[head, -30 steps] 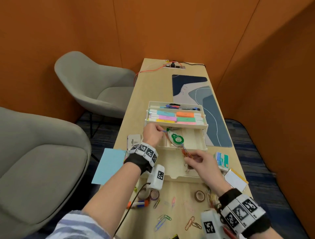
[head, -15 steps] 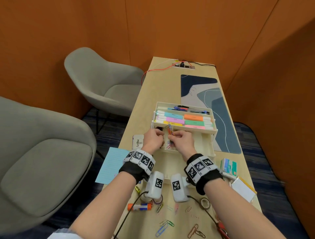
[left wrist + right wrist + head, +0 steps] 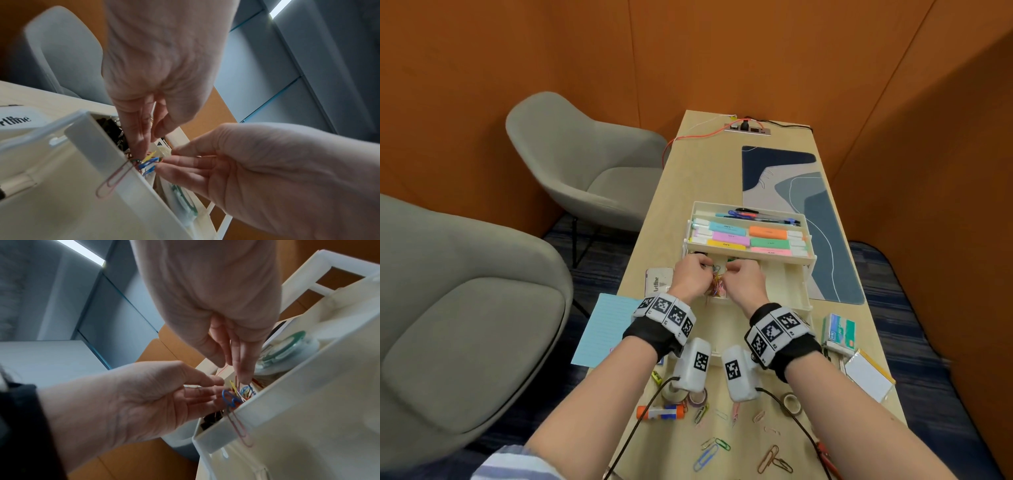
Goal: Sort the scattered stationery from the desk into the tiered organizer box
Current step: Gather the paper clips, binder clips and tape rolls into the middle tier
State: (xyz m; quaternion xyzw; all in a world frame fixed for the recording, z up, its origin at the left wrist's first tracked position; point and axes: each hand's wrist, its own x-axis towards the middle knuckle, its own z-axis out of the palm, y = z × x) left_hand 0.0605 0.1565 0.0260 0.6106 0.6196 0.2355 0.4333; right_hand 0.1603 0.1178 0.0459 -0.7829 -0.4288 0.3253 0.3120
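The cream tiered organizer (image 3: 796, 284) stands mid-desk, its top tier holding highlighters (image 3: 750, 236) and pens. Both hands meet over the left compartment of the middle tier, above a heap of coloured paper clips (image 3: 717, 287). My left hand (image 3: 690, 277) points its straight fingers (image 3: 141, 142) down into the clips (image 3: 148, 162). My right hand (image 3: 743, 284) pinches a thin clip between thumb and fingers (image 3: 242, 374) over the same heap (image 3: 236, 395). One pink clip (image 3: 115, 178) hangs over the compartment wall (image 3: 92, 146). A green correction tape (image 3: 287, 347) lies in the neighbouring compartment.
Loose paper clips (image 3: 709, 455), a glue stick (image 3: 661, 412) and tape rolls (image 3: 792, 402) lie near the desk's front edge. Blue notepaper (image 3: 606, 329) and an Artline box (image 3: 658, 282) sit left of the organizer, a staple box (image 3: 839, 332) right. Grey chairs (image 3: 585, 164) stand left.
My right hand came up from the lower tier with clips and joined the left hand at the middle tier's left compartment. The clips now lie lower, in the compartment.
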